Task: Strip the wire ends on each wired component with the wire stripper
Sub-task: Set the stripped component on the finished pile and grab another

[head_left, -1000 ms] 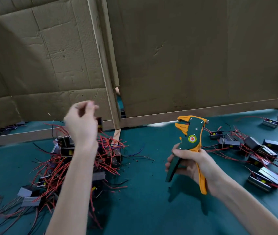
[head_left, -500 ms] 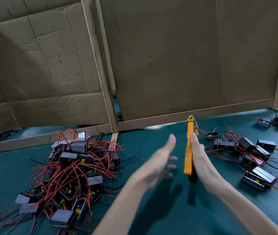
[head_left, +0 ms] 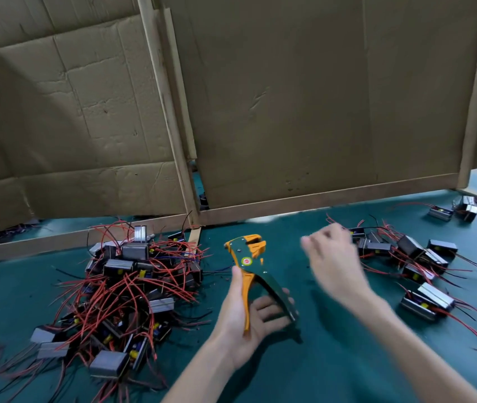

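Over mat centre, my left hand grips stripper; right hand blurred, fingers seemingly loosely curled, empty.

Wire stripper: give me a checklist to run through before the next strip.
1. Tool in hand: ok. The left hand grips the wire stripper by its handles.
2. Stripper head free: ok. No wire shows in the orange head.
3. Component picked up: cannot tell. The right hand is blurred near the loose group of components.
4. Wire end lined up at the head: not ok. No wire is there.
5. Stock at hand: ok. The pile of wired components lies left of the stripper on the table.
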A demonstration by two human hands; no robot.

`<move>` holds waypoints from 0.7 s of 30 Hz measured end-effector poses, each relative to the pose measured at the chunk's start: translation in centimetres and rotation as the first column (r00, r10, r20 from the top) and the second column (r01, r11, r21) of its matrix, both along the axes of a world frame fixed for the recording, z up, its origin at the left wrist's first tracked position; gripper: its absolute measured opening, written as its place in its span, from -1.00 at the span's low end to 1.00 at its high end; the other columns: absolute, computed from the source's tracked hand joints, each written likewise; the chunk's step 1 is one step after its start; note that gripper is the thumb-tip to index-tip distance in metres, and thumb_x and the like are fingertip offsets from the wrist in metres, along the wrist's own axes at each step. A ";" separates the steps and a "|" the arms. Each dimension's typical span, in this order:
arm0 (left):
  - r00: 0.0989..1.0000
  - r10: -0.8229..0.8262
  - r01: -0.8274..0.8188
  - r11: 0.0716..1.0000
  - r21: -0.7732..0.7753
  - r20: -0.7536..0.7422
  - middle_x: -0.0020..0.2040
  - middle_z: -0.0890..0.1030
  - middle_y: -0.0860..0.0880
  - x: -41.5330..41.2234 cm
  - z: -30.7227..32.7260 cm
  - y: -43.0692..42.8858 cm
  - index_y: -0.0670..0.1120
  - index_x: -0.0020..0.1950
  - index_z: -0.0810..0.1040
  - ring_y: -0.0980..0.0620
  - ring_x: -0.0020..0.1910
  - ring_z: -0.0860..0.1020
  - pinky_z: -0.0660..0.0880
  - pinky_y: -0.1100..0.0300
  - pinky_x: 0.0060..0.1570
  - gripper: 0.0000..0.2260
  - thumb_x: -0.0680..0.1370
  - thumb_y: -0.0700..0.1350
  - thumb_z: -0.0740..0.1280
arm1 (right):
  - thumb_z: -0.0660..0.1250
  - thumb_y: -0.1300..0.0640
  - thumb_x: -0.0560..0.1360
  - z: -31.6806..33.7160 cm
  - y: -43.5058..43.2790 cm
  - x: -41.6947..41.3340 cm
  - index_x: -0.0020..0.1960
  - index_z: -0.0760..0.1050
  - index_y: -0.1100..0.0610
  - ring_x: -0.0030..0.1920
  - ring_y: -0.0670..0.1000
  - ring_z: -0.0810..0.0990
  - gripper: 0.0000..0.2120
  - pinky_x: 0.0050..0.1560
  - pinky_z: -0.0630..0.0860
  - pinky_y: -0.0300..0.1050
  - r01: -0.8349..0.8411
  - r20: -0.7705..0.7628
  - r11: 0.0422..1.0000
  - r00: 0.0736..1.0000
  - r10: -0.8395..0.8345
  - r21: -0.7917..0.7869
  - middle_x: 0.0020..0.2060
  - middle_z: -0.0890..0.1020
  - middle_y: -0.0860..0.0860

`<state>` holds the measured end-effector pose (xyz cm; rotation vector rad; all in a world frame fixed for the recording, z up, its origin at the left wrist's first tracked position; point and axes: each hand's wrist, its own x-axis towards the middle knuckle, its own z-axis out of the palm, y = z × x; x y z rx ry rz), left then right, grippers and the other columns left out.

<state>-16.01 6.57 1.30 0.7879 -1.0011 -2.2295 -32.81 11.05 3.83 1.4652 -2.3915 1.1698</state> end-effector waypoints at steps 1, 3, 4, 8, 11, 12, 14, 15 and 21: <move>0.999 0.016 -0.016 1.000 0.011 -0.030 -0.07 0.63 -0.33 0.9 -0.3 -0.3 -0.17 0.17 0.56 -0.23 -0.17 0.64 0.60 -0.13 -0.16 -0.37 0.50 0.34 0.09 | 0.21 0.15 0.57 0.3 0.3 -2.1 0.09 0.56 0.18 0.13 0.19 0.36 -0.80 0.12 0.32 0.05 0.135 -0.073 0.991 0.988 -0.133 0.019 0.09 0.46 0.16; 0.995 0.025 -0.022 0.999 0.029 -0.094 -0.08 0.62 -0.31 2.5 -1.0 -1.0 -0.15 0.09 0.65 -0.24 -0.15 0.62 0.57 -0.23 -0.08 -0.39 0.44 0.33 0.17 | 0.25 0.25 0.48 0.1 1.4 -6.2 0.22 0.50 0.16 0.19 0.23 0.37 -0.69 0.15 0.32 0.07 0.359 -0.137 0.922 0.930 -0.341 0.144 0.16 0.48 0.21; 0.992 0.024 -0.020 0.999 0.035 -0.125 -0.07 0.61 -0.30 3.1 -1.0 -1.3 -0.13 0.08 0.67 -0.24 -0.11 0.59 0.54 -0.27 -0.05 -0.42 0.43 0.32 0.20 | 0.25 0.25 0.46 -0.3 2.0 -7.7 0.27 0.47 0.13 0.22 0.23 0.36 -0.62 0.18 0.32 0.06 0.403 -0.131 0.883 0.915 -0.382 0.243 0.20 0.48 0.21; 0.986 0.017 -0.012 1.000 0.028 -0.164 0.00 0.54 -0.26 5.0 -1.0 -1.8 -0.02 0.22 0.60 -0.21 -0.01 0.51 0.50 -0.29 0.03 -0.45 0.44 0.31 0.21 | 0.26 0.23 0.48 -2.3 2.7 -9.7 0.26 0.50 0.13 0.26 0.20 0.37 -0.65 0.22 0.30 0.04 0.443 -0.168 0.813 0.896 -0.411 0.378 0.19 0.54 0.15; 0.989 0.010 -0.013 1.000 -0.015 -0.147 -0.06 0.57 -0.23 5.8 -1.2 -1.6 -0.01 0.22 0.61 -0.18 -0.07 0.55 0.53 -0.20 0.00 -0.44 0.41 0.33 0.21 | 0.32 0.28 0.48 -2.2 2.3 -9.3 0.12 0.58 0.21 0.15 0.24 0.40 -0.78 0.13 0.28 0.09 0.457 -0.149 0.887 0.884 -0.443 0.071 0.06 0.56 0.22; 0.988 0.009 -0.013 1.000 -0.026 -0.152 -0.08 0.59 -0.23 6.0 -1.2 -1.4 0.00 0.21 0.61 -0.16 -0.08 0.56 0.53 -0.18 -0.01 -0.44 0.42 0.33 0.20 | 0.34 0.30 0.48 -1.9 2.2 -8.8 0.08 0.59 0.23 0.10 0.25 0.41 -0.81 0.10 0.28 0.09 0.423 -0.133 0.904 0.894 -0.428 -0.066 0.02 0.56 0.23; 0.987 0.009 -0.017 0.999 -0.049 -0.163 -0.09 0.59 -0.22 6.3 -1.2 -1.2 0.02 0.23 0.60 -0.15 -0.08 0.57 0.52 -0.16 -0.02 -0.45 0.44 0.33 0.17 | 0.40 0.28 0.47 -1.0 2.0 -7.3 0.03 0.58 0.23 -0.01 0.24 0.48 -0.86 0.00 0.33 -0.02 0.267 -0.036 0.923 0.957 -0.288 -0.279 -0.08 0.58 0.19; 0.986 0.011 -0.021 0.998 -0.059 -0.169 -0.08 0.59 -0.22 6.4 -1.1 -1.1 0.02 0.24 0.59 -0.16 -0.07 0.57 0.52 -0.16 -0.02 -0.45 0.45 0.33 0.16 | 0.43 0.24 0.46 -0.4 1.9 -6.4 0.01 0.58 0.18 -0.09 0.21 0.52 -0.86 -0.09 0.33 -0.12 0.174 0.058 0.934 0.985 -0.164 -0.311 -0.16 0.60 0.14; 0.984 0.034 -0.040 0.999 -0.031 -0.175 0.02 0.59 -0.25 6.4 -1.0 -1.2 0.06 0.28 0.56 -0.36 0.09 0.58 0.56 -0.14 -0.08 -0.46 0.46 0.34 0.15 | 0.36 0.26 0.49 -2.0 0.3 -1.1 0.10 0.43 0.13 -0.51 -0.01 0.57 -0.78 -0.41 0.43 -0.29 -0.142 0.601 0.986 0.796 0.063 0.084 -0.45 0.63 0.09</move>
